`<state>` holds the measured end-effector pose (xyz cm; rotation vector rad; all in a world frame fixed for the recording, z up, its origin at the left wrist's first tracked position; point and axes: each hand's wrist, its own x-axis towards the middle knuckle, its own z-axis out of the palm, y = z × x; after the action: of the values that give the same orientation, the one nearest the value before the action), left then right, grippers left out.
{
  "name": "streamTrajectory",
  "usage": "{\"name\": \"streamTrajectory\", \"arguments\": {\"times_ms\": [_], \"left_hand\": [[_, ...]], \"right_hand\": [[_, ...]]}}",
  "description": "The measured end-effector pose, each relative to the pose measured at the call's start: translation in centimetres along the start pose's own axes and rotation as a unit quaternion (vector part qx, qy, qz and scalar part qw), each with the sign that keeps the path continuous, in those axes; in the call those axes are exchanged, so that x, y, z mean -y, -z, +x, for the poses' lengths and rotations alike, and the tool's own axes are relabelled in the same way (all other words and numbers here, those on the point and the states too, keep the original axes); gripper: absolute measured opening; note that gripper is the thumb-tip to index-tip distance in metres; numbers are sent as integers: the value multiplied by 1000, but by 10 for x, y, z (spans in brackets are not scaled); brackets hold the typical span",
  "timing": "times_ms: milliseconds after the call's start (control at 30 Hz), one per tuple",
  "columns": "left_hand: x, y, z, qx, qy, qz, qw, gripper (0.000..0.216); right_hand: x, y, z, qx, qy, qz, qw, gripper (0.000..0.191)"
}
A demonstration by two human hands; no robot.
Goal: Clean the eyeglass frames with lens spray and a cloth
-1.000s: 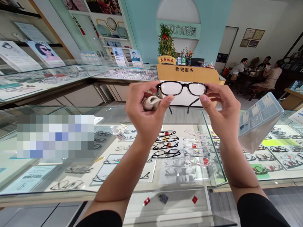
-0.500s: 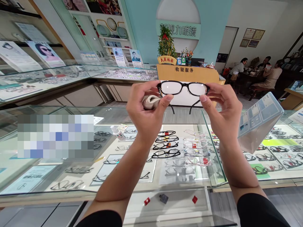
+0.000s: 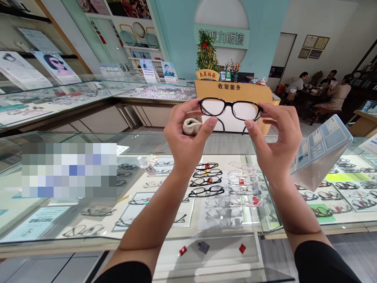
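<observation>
A pair of black-framed glasses (image 3: 228, 104) is held up in front of me, its temples hanging toward the counter. My left hand (image 3: 187, 133) pinches the frame's left end between thumb and fingers. Tucked in that same palm is a rolled beige cloth (image 3: 192, 127). At the frame's right end, my right hand (image 3: 278, 137) grips with thumb and forefinger. Below the hands, black glasses (image 3: 206, 191) lie in a column on the glass display counter (image 3: 182, 232), beside a column of clear and pinkish glasses (image 3: 244, 190).
A white spray bottle (image 3: 146, 166) stands on the counter left of my arm. To the right leans a blue-and-white sign stand (image 3: 322, 151). Small red and grey pieces (image 3: 204, 247) lie at the near edge. Beyond is a wooden cashier desk (image 3: 235, 90); several people sit at a far table.
The glasses have tilted, their right end now lower than the left. My left hand has shifted slightly right, and the temples now hang at a different angle.
</observation>
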<state>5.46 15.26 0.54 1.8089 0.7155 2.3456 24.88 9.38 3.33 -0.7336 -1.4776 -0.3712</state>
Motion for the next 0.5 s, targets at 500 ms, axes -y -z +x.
{"name": "streamTrajectory", "arguments": {"times_ms": [500], "left_hand": [[9, -2, 0, -36, 0, 43, 998, 61]], "right_hand": [[-4, -11, -10, 44, -3, -12, 999, 34]]}}
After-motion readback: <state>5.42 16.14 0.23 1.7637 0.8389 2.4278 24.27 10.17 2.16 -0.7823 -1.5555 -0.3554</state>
